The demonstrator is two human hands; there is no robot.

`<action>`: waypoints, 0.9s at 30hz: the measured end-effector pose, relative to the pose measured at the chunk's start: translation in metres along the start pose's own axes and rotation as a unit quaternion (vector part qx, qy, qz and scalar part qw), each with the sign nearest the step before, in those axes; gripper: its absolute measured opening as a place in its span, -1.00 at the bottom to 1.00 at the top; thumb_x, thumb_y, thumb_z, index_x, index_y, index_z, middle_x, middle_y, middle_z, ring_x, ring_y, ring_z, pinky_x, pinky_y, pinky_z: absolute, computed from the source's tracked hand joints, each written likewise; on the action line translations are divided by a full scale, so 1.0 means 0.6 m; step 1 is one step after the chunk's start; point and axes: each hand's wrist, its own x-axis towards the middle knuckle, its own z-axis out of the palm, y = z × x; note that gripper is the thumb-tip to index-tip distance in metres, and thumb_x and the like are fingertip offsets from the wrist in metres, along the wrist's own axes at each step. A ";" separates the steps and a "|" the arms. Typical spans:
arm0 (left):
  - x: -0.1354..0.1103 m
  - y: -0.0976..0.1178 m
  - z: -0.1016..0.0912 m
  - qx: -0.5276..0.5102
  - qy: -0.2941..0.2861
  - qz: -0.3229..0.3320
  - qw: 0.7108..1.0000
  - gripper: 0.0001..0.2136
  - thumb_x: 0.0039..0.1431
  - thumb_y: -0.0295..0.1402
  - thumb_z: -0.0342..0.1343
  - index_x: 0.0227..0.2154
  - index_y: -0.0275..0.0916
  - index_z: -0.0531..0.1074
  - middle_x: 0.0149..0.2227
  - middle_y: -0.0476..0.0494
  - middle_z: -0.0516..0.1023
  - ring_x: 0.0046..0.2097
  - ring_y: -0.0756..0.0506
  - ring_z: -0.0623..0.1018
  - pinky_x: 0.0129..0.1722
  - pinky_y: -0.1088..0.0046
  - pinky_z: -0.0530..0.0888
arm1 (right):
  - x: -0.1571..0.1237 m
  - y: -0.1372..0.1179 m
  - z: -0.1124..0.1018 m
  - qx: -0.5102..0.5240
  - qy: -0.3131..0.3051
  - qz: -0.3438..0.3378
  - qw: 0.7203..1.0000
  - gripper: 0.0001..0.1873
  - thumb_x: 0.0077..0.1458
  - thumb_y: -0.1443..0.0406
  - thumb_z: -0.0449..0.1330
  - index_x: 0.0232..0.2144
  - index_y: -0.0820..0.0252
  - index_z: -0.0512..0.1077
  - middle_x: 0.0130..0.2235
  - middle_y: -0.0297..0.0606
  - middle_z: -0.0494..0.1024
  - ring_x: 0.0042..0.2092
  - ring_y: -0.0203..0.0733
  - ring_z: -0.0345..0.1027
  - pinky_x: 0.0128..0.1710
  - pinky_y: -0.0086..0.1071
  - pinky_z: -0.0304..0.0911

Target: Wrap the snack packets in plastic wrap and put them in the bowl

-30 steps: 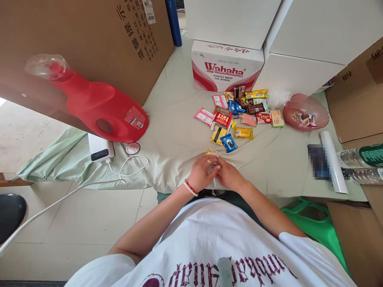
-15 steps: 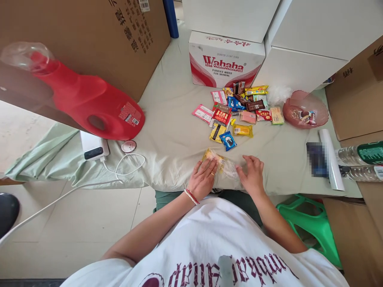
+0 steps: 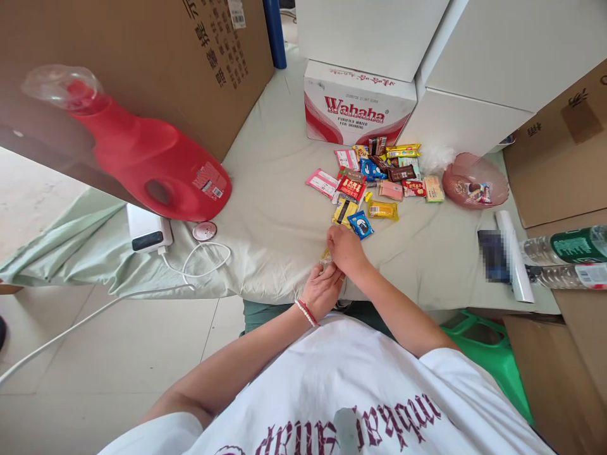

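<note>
My left hand (image 3: pixel 322 292) lies low at the table's front edge, its fingers stretched out over clear plastic wrap. Curled close above it is my right hand (image 3: pixel 347 248), closed at the wrap and crossing over most of it. Between the two, a small part of a yellow snack packet in clear plastic wrap (image 3: pixel 325 256) shows; the rest is hidden under my hands. Just beyond my right knuckles lie a blue snack packet (image 3: pixel 361 225) and a yellow-and-black packet (image 3: pixel 344 212).
Several wrapped snacks (image 3: pixel 349 187) lie in a loose pile before a Wahaha box (image 3: pixel 358 107). Right of them stands a pink glass bowl (image 3: pixel 497 189) with packets inside. A white roll (image 3: pixel 515 256) and bottles (image 3: pixel 564 246) lie right; a red jug (image 3: pixel 161 158) and power bank (image 3: pixel 148 229) are left.
My right hand has moved left and forward, from spread fingers beside the plastic wrap to closed over it. My left hand stays nearly in place. The view has shifted slightly.
</note>
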 end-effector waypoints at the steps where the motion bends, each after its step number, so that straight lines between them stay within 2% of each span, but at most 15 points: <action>1: -0.002 -0.001 0.000 -0.005 0.004 -0.004 1.000 -0.69 0.36 -0.53 0.04 0.06 -0.22 0.56 0.07 -0.28 0.65 0.24 -0.23 0.48 0.17 0.15 0.37 | 0.013 -0.006 0.013 0.005 -0.010 -0.001 1.000 -0.82 0.35 0.42 0.06 -0.18 0.16 0.47 -0.09 -0.10 0.55 -0.17 -0.07 0.44 -0.21 -0.29 0.22; 3: -0.008 -0.007 -0.003 -0.033 0.022 -0.016 0.999 -0.66 0.33 -0.52 0.05 0.10 -0.26 0.53 0.11 -0.33 0.63 0.26 -0.27 0.48 0.23 0.07 0.36 | 0.029 -0.008 0.037 0.033 -0.001 -0.012 0.999 -0.83 0.34 0.43 0.07 -0.18 0.17 0.45 -0.10 -0.10 0.56 -0.15 -0.08 0.45 -0.17 -0.30 0.24; 5: -0.017 -0.015 -0.008 -0.100 0.054 -0.018 0.993 -0.62 0.30 -0.51 0.04 0.14 -0.27 0.51 0.15 -0.33 0.60 0.27 -0.28 0.48 0.28 0.02 0.37 | 0.033 0.002 0.054 0.082 0.039 -0.028 0.995 -0.86 0.32 0.41 0.08 -0.21 0.16 0.43 -0.12 -0.12 0.55 -0.12 -0.09 0.45 -0.12 -0.30 0.26; 8: -0.029 -0.029 -0.016 -0.224 0.116 -0.044 0.967 -0.62 0.33 -0.51 -0.04 0.10 -0.20 0.52 0.14 -0.26 0.61 0.21 -0.20 0.53 0.24 0.08 0.45 | 0.036 0.031 0.067 0.195 0.082 -0.025 0.977 -0.90 0.31 0.30 0.12 -0.31 0.11 0.38 -0.25 -0.22 0.54 -0.17 -0.11 0.45 -0.12 -0.29 0.30; 9: -0.030 -0.033 -0.017 -0.244 0.135 -0.082 0.957 -0.64 0.35 -0.50 -0.05 0.08 -0.18 0.53 0.12 -0.25 0.62 0.18 -0.18 0.55 0.21 0.09 0.47 | 0.037 0.042 0.069 0.251 0.079 -0.010 0.965 -0.86 0.32 0.22 0.12 -0.32 0.09 0.36 -0.31 -0.27 0.52 -0.22 -0.13 0.46 -0.16 -0.30 0.32; 11: -0.023 -0.039 -0.014 -0.233 0.163 -0.204 0.937 -0.72 0.40 -0.37 0.00 0.04 -0.19 0.53 0.10 -0.31 0.61 0.15 -0.25 0.54 0.20 -0.01 0.47 | 0.042 0.059 0.073 0.379 0.043 0.029 0.924 -0.72 0.33 0.01 0.12 -0.29 0.05 0.34 -0.39 -0.37 0.48 -0.35 -0.19 0.45 -0.27 -0.32 0.35; 13: -0.004 -0.043 -0.005 -0.189 0.156 -0.320 0.915 -0.68 0.37 -0.17 0.10 0.04 -0.22 0.53 0.14 -0.40 0.56 0.22 -0.38 0.48 0.21 -0.18 0.41 | 0.045 0.070 0.076 0.478 0.004 0.053 0.877 -0.56 0.26 -0.18 0.13 -0.25 0.03 0.33 -0.42 -0.42 0.46 -0.43 -0.22 0.44 -0.35 -0.33 0.38; 15: 0.021 -0.045 0.007 -0.170 0.126 -0.364 0.907 -0.61 0.29 -0.05 0.18 0.01 -0.23 0.53 0.23 -0.45 0.48 0.33 -0.49 0.36 0.25 -0.28 0.34 | 0.043 0.073 0.076 0.525 -0.010 0.054 0.849 -0.44 0.17 -0.29 0.16 -0.22 0.03 0.34 -0.39 -0.42 0.47 -0.42 -0.24 0.45 -0.35 -0.33 0.41; 18: 0.053 -0.044 0.021 -0.196 0.115 -0.346 0.910 -0.64 0.15 -0.09 0.31 -0.08 -0.19 0.52 0.20 -0.40 0.48 0.39 -0.50 0.28 0.31 -0.26 0.29 | 0.026 0.070 0.064 0.563 -0.005 0.041 0.825 -0.36 0.09 -0.35 0.19 -0.21 0.04 0.39 -0.30 -0.38 0.52 -0.39 -0.27 0.46 -0.33 -0.33 0.46; 20: 0.062 -0.042 0.022 -0.229 0.141 -0.330 0.905 -0.64 0.09 -0.19 0.34 -0.10 -0.18 0.47 0.05 -0.33 0.53 0.29 -0.43 0.42 0.25 -0.14 0.40 | 0.005 0.072 0.044 0.594 -0.007 0.028 0.804 -0.35 0.07 -0.34 0.23 -0.20 0.05 0.43 -0.20 -0.33 0.54 -0.32 -0.26 0.50 -0.28 -0.32 0.50; 22: 0.062 -0.041 0.016 -0.261 0.183 -0.306 0.897 -0.66 0.12 -0.30 0.29 -0.05 -0.17 0.42 -0.05 -0.25 0.53 0.11 -0.30 0.55 0.12 0.03 0.52 | -0.020 0.081 0.018 0.611 0.004 0.023 0.792 -0.38 0.08 -0.31 0.27 -0.18 0.06 0.47 -0.13 -0.29 0.56 -0.26 -0.23 0.52 -0.22 -0.29 0.54; 25: 0.058 -0.036 0.001 -0.245 0.232 -0.248 0.908 -0.66 0.19 -0.45 0.16 0.03 -0.14 0.40 0.01 -0.24 0.50 0.03 -0.20 0.55 0.03 0.14 0.54 | -0.057 0.104 -0.017 0.604 0.036 0.088 0.791 -0.37 0.08 -0.31 0.27 -0.18 0.06 0.48 -0.13 -0.25 0.59 -0.28 -0.19 0.53 -0.30 -0.28 0.54; 27: 0.056 -0.028 -0.003 -0.191 0.214 -0.184 0.940 -0.67 0.23 -0.50 0.10 0.04 -0.11 0.44 0.06 -0.27 0.51 0.12 -0.24 0.52 0.08 0.09 0.49 | -0.075 0.118 -0.025 0.609 0.009 0.150 0.779 -0.32 0.10 -0.36 0.20 -0.15 0.06 0.47 -0.18 -0.21 0.61 -0.30 -0.14 0.54 -0.35 -0.25 0.53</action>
